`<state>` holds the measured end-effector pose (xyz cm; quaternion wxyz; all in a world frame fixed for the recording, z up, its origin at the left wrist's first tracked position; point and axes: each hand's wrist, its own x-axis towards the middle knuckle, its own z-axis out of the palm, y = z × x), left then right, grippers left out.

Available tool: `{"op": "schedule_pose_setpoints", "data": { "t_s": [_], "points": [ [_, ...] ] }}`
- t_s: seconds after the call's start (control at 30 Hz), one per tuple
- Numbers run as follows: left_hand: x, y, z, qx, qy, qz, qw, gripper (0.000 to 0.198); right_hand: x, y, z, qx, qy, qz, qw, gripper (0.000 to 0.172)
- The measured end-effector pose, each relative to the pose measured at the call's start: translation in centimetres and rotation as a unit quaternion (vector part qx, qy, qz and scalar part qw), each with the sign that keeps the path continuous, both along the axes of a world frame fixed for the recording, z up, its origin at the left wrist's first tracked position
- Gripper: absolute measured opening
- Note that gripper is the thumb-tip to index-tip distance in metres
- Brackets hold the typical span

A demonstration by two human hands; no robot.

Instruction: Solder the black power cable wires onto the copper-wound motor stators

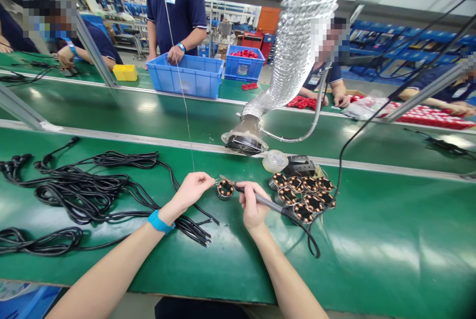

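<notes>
My right hand point(254, 207) is closed round the grey handle of a soldering iron point(270, 204), its tip at the upper rim of a small motor stator point(225, 190) with copper windings. The stator stands on the green bench between my hands. Thumb and forefinger of my left hand point(193, 189) pinch a thin solder wire point(185, 98) that hangs from above; its end reaches towards the stator's upper left edge. Whether wire and iron tip touch is too small to tell. Several more stators point(286, 195) stand grouped to the right.
Black cables point(85, 195) lie coiled on the left, bare ends near my left wrist. A fume duct point(245, 135) hangs beyond the stator. A round translucent container point(275, 161) and black stand point(300, 165) sit behind the grouped stators. Co-workers handle blue bins point(186, 78) and red parts across the line.
</notes>
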<state>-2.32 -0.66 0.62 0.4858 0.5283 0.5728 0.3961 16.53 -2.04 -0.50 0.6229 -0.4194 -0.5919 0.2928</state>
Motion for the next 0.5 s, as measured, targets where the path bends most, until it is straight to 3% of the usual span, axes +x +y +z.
{"op": "schedule_pose_setpoints", "data": {
  "t_s": [0.13,0.37,0.5],
  "points": [
    [-0.1,0.1,-0.3,0.029,-0.01,-0.016,0.999,0.033,-0.8,0.5,0.0,0.042,-0.094,0.013,0.995,0.021],
    [-0.1,-0.1,-0.4,0.07,-0.003,-0.041,0.997,0.031,-2.4,1.7,-0.6,0.087,-0.148,0.089,0.981,0.045],
    [-0.2,-0.1,-0.4,0.1,0.041,-0.046,0.993,0.03,-2.6,1.7,-0.9,0.099,-0.186,0.103,0.972,0.045]
  ]
}}
